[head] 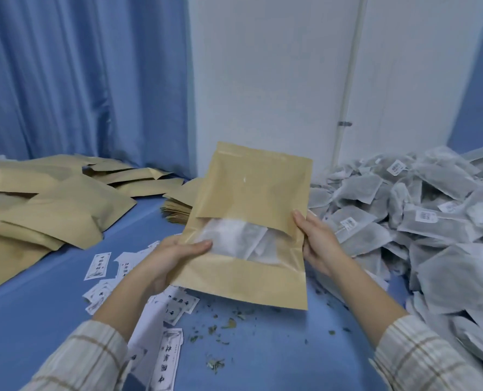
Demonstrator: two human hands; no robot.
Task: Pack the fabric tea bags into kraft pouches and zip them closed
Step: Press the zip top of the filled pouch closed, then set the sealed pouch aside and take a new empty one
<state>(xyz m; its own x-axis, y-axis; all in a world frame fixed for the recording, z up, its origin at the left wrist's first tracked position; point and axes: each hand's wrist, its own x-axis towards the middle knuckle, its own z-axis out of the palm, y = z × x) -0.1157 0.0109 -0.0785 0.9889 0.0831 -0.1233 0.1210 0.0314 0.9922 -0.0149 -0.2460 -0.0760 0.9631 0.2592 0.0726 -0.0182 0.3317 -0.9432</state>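
Observation:
I hold a kraft pouch (251,190) upright above the blue surface, its clear window facing me with white fabric tea bags (234,238) showing inside. My left hand (175,255) grips the pouch's left edge, thumb lying across the window. My right hand (316,244) grips its right edge at the same height. The pouch's top strip looks flat. A large heap of loose fabric tea bags (421,221) lies to the right.
Filled kraft pouches (51,215) pile up at the left, and a stack of flat empty ones (178,207) sits behind the held pouch. Printed paper labels (167,359) and dried leaf crumbs (229,323) lie scattered on the blue surface (277,362). A blue curtain hangs behind.

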